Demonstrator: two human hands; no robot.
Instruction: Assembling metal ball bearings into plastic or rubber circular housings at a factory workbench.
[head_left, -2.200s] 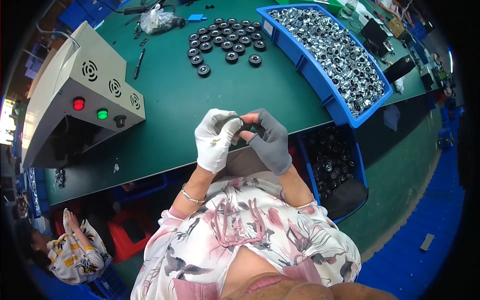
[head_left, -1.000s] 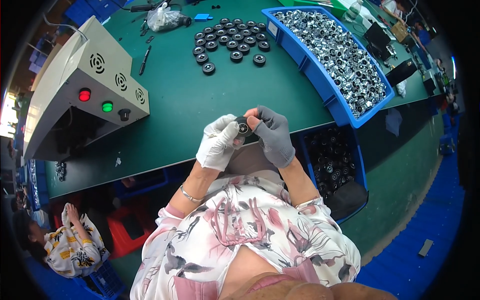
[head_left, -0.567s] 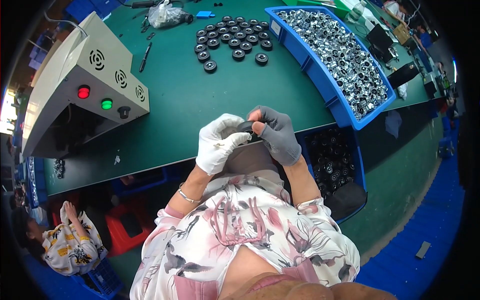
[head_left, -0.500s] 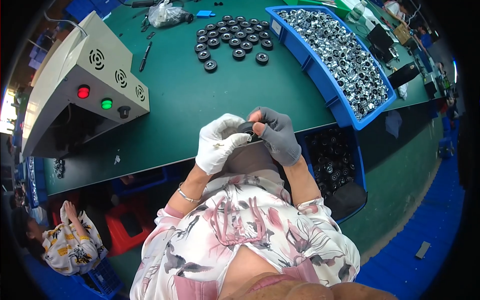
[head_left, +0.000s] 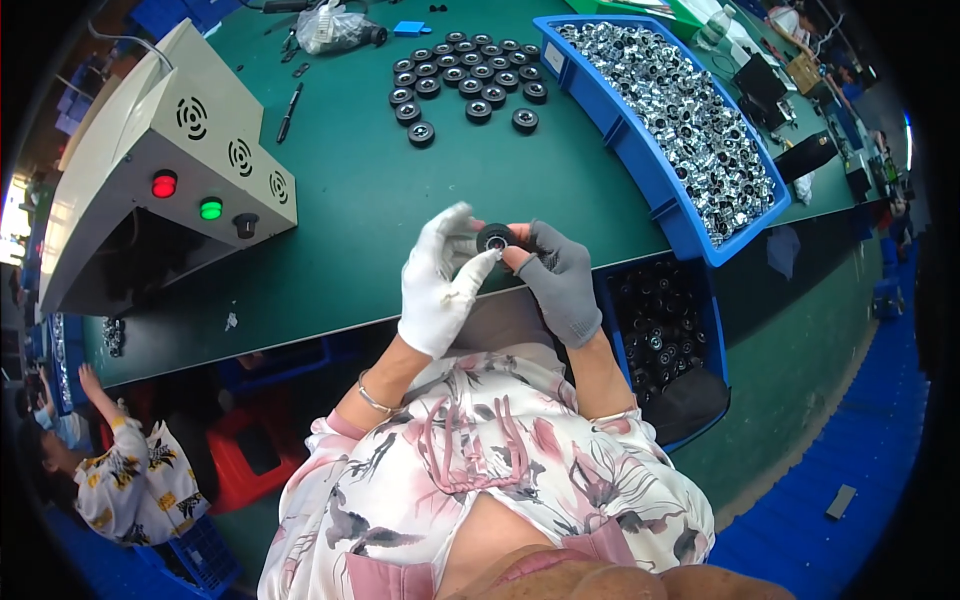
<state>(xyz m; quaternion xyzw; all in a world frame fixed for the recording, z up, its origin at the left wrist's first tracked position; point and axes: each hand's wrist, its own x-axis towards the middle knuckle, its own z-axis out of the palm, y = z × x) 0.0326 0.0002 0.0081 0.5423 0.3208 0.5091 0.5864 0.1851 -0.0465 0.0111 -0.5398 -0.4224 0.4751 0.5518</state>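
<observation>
The black wheel (head_left: 496,238) is held over the counter (head_left: 350,230), near its near edge, in the closed, pinching grip of the right hand (head_left: 560,285). It is touched by the thumb of the left hand (head_left: 437,285); whether it is clasped there cannot be told. Steadying by the rim seems best. Open room is bounded right by the blue bin (head_left: 640,172), far by grouped wheels (head_left: 470,88).

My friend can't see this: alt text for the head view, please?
A grey-gloved right hand holds a black wheel at a green table, a white-gloved left hand at its rim. Beyond lie similar wheels; a blue tray of shiny metal parts stands at right.
</observation>
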